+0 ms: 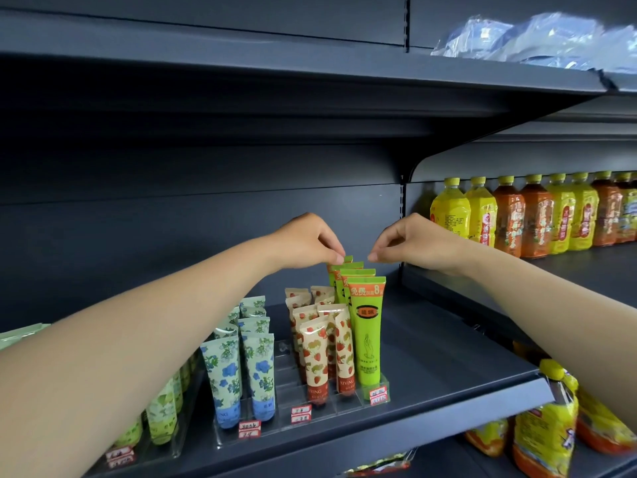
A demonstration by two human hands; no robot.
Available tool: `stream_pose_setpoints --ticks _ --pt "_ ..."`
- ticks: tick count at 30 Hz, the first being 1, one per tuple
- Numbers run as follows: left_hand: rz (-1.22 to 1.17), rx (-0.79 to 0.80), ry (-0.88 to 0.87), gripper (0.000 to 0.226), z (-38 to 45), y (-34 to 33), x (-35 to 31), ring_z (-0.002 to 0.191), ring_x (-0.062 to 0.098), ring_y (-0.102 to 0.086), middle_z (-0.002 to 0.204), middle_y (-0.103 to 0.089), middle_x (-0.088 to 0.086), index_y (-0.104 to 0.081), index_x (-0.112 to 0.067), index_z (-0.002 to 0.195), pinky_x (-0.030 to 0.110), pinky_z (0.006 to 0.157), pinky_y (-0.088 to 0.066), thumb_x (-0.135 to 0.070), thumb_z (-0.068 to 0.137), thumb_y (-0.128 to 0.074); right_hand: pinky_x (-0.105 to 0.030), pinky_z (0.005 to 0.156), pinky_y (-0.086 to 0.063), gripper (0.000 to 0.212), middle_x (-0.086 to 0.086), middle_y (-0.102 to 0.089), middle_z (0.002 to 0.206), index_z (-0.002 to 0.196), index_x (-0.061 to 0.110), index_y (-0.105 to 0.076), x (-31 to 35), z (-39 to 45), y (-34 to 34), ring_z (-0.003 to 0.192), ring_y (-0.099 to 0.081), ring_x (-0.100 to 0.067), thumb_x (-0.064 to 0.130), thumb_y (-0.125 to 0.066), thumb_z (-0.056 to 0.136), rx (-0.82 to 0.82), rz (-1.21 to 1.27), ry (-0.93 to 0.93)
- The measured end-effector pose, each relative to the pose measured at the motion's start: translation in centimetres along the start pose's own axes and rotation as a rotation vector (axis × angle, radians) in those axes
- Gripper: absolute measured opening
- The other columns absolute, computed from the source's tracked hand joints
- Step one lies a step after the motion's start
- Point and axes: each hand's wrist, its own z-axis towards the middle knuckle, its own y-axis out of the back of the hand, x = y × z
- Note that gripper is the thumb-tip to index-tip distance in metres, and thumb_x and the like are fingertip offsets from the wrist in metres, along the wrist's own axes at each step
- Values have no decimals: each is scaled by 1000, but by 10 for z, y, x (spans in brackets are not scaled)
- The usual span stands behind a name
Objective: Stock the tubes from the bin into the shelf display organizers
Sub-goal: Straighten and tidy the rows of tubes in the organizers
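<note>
While both my arms reach forward over the shelf (pixel 448 367), my left hand (pixel 303 241) pinches the top edge of the rearmost green tube (pixel 346 259) between thumb and fingertips. My right hand (pixel 413 241) is at the same height, just to the right of that tube; its thumb and forefinger are pressed together, and I cannot tell if they hold anything between them. Both wrists are bent down, with the knuckles up.

This tube stands at the back of a row of green tubes (pixel 366 326) in the right lane of a clear organizer (pixel 286 360). On the front green tube I read large Chinese characters and the number 8 on an orange band, and below a drawing of a hand. Next to this row stand cream tubes with strawberries (pixel 315 360), where "XIYING" is printed at the red bottom. More to the left are tubes with blue flowers (pixel 224 377), then pale green flowered tubes (pixel 162 412) in a second organizer. Small white price tags (pixel 300 414) with red borders are at the front; their handwriting is too small to read.

The shelving is dark grey metal. To the right stand yellow and orange drink bottles (pixel 517 215), and clear plastic packs (pixel 537 39) lie on the shelf above.
</note>
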Motion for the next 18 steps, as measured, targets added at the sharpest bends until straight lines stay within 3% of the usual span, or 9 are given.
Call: stream_pose_setpoints --ticks 5,11,14,18 --pt "39 50 -2 14 -5 -8 -5 79 1 -57 94 -71 -3 -76 -12 92 20 77 -45 -20 84 -68 -13 70 -48 6 6 -72 83 79 21 -73 1 -7 0 79 -65 -3 23 -69 83 92 4 -30" --pt "81 1 15 16 -6 -14 -8 74 1 -54 96 -72 -1 -76 -8 90 11 59 -37 -20 85 -67 -15 75 -51 5 4 -73 82 81 17 -74 4 -8 -3 79 -64 -5 17 -69 83 116 18 -35" --pt "79 -2 23 16 -8 -14 -8 81 3 -54 100 -71 -1 -76 -9 91 16 67 -39 -21 85 -67 -22 85 -49 4 5 -73 82 82 16 -74 3 -8 -6 83 -65 -6 17 -70 82 78 0 -47" --pt "20 0 43 16 -12 -8 -8 85 3 -57 99 -71 -4 -76 -12 93 21 76 -41 -23 85 -67 -16 80 -45 6 10 -72 85 83 21 -74 6 -13 -4 83 -64 -2 20 -69 84 25 -70 -3"
